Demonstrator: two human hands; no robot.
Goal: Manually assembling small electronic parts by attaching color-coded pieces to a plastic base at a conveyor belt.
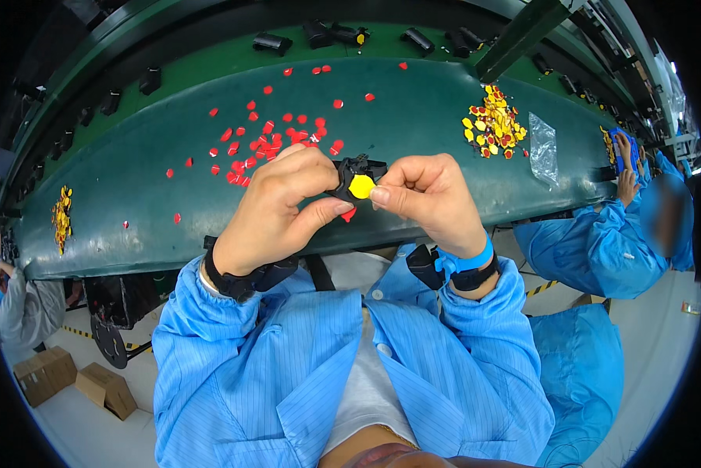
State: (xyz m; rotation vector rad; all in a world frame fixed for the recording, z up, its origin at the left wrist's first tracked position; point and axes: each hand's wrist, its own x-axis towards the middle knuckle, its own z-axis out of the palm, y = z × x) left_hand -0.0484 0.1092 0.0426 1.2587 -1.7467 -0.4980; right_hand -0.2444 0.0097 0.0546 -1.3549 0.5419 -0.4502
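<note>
Between my two hands, above the near part of the green table, is a small black plastic part (pixel 356 167). My left hand (pixel 278 204) is closed around its left side, thumb below and fingers above. A yellow sticker-like piece (pixel 361 186) lies against the front of the black part. My right hand (pixel 432 195) pinches the right edge of that yellow piece between thumb and forefinger. Just under the black part shows a small red piece (pixel 349 214); what holds it I cannot tell. Many loose red pieces (pixel 268 147) are scattered beyond my left hand.
A pile of yellow and red pieces (pixel 497 125) lies right of centre, beside a clear plastic bag (pixel 543 148). Another pile (pixel 62 218) sits far left. Black parts (pixel 272 43) stand on the green strip behind the table (pixel 413 101). A co-worker in blue (pixel 600 242) works at right.
</note>
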